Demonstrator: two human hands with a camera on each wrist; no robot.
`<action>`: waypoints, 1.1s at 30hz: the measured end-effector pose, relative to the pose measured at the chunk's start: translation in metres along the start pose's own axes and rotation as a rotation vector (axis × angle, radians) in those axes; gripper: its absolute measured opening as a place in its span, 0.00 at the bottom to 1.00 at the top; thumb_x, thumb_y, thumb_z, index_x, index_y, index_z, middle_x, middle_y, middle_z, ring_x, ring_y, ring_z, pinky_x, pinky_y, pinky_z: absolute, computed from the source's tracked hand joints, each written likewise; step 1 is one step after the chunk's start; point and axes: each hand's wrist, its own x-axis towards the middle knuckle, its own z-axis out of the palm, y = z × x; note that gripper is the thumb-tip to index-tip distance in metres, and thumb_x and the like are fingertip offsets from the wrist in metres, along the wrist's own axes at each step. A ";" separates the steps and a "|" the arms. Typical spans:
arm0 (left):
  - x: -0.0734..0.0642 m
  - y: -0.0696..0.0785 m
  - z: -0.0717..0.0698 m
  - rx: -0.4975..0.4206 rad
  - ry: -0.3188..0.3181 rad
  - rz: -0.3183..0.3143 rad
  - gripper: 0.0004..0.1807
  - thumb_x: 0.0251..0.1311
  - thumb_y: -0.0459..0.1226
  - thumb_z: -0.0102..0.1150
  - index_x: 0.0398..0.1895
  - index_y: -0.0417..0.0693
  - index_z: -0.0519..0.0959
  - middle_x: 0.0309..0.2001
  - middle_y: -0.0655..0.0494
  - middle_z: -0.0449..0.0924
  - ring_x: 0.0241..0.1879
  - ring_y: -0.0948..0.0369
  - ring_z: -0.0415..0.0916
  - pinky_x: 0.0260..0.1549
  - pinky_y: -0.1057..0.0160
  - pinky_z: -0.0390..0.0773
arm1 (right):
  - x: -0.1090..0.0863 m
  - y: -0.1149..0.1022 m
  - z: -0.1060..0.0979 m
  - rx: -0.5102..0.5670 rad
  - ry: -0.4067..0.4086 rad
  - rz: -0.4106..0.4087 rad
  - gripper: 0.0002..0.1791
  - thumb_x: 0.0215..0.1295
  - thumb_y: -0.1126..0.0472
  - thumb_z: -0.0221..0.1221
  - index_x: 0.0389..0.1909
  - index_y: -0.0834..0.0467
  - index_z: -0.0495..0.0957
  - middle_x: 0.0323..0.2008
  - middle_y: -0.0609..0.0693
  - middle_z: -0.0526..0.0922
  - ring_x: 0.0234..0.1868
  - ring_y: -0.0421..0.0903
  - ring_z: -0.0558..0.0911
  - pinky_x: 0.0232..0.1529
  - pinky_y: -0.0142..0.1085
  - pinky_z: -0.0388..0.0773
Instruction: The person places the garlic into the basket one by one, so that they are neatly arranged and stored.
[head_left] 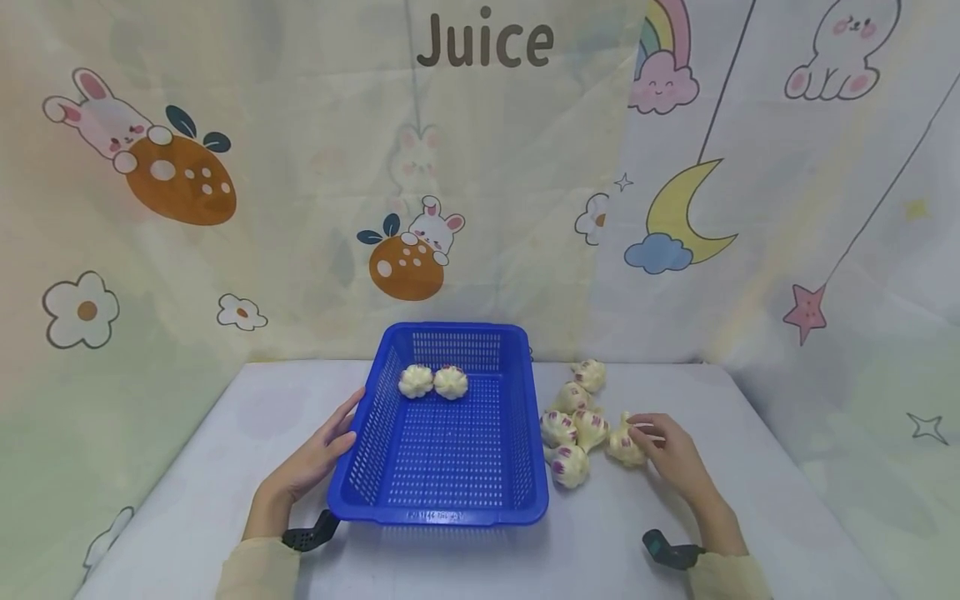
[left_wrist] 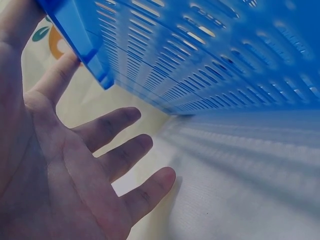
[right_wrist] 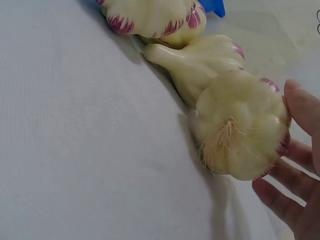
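Left hand (head_left: pixel 309 468): fingers apart, touching blue basket (head_left: pixel 450 458)
Right hand (head_left: pixel 678 458): fingers apart, garlic bulb (head_left: pixel 624 450) at fingertips
Garlic pile (head_left: pixel 591 429): left of right hand

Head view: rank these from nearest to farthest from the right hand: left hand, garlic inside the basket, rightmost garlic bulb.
1. Rightmost garlic bulb, right by the right hand.
2. Garlic inside the basket, toward its far left.
3. Left hand, at the basket's left side.

Blue slotted plastic basket (head_left: pixel 450 467); two cream garlic bulbs (head_left: pixel 416 381) inside, far left, side by side. Six purple-streaked garlic bulbs (head_left: pixel 570 467) clustered to its right.
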 end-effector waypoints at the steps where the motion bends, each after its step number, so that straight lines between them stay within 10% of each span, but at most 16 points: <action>1: 0.000 0.000 0.000 0.000 0.000 0.000 0.36 0.68 0.50 0.47 0.73 0.78 0.42 0.75 0.40 0.41 0.71 0.35 0.48 0.63 0.33 0.57 | 0.000 -0.001 0.000 -0.010 -0.002 -0.013 0.18 0.69 0.55 0.54 0.52 0.63 0.74 0.51 0.62 0.77 0.52 0.62 0.79 0.49 0.54 0.78; 13: 0.001 0.001 -0.002 0.041 0.011 -0.011 0.36 0.68 0.51 0.47 0.73 0.79 0.42 0.75 0.42 0.43 0.70 0.36 0.50 0.62 0.32 0.58 | -0.006 -0.013 -0.013 -0.022 -0.237 0.062 0.30 0.66 0.44 0.56 0.60 0.60 0.72 0.59 0.64 0.71 0.58 0.64 0.74 0.55 0.53 0.75; 33: 0.000 0.000 -0.001 0.020 0.006 -0.009 0.36 0.67 0.53 0.47 0.73 0.79 0.42 0.76 0.41 0.41 0.71 0.36 0.49 0.63 0.32 0.56 | -0.007 -0.028 -0.022 -0.078 -0.336 0.045 0.33 0.54 0.55 0.68 0.60 0.63 0.71 0.57 0.66 0.75 0.50 0.62 0.80 0.45 0.49 0.80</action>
